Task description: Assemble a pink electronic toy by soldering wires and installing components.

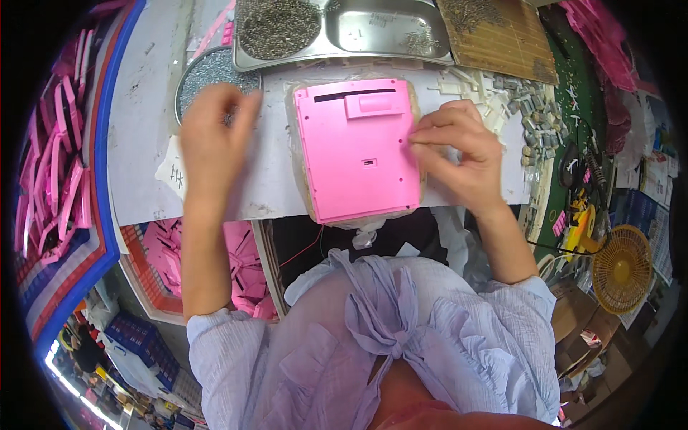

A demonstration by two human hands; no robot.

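Note:
A flat pink plastic housing [344, 161] lies on a padded, plastic-wrapped support in front of me. It has a dark slot near its far edge, a raised block below that slot, a small rectangular opening and several small holes. My right hand [459, 147] is at its right edge, thumb and fingertips pinched together beside a hole; what they hold, if anything, is too small to make out. Over a round metal bowl [188, 79] of small silvery screws reaches my left hand [215, 136], its fingers bent down and blurred, the tips hidden.
At the back stands a steel compartment tray [340, 61] with small metal parts, beside a brown board [494, 36] holding more. White and metal pieces [534, 118] are heaped at right. Pink parts fill a crate [175, 304] below and a pile [57, 172] at left.

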